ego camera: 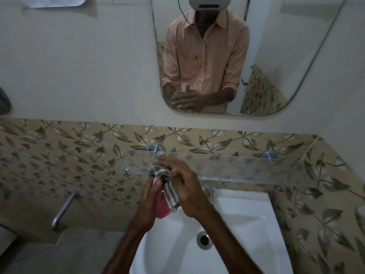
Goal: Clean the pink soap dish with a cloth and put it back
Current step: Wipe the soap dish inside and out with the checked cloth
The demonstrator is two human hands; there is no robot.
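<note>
Soap dish (162,207): pink plastic with small holes in its face, tilted up on edge, upper end hidden under the cloth.
Dish position: held in the left hand (149,196), in the air over the back left rim of the white washbasin (254,204).
Cloth (171,194): grey-and-white striped, bunched over the dish's top, a tail hanging down its right side.
Cloth hold: gripped by the right hand (186,187) against the dish.
</note>
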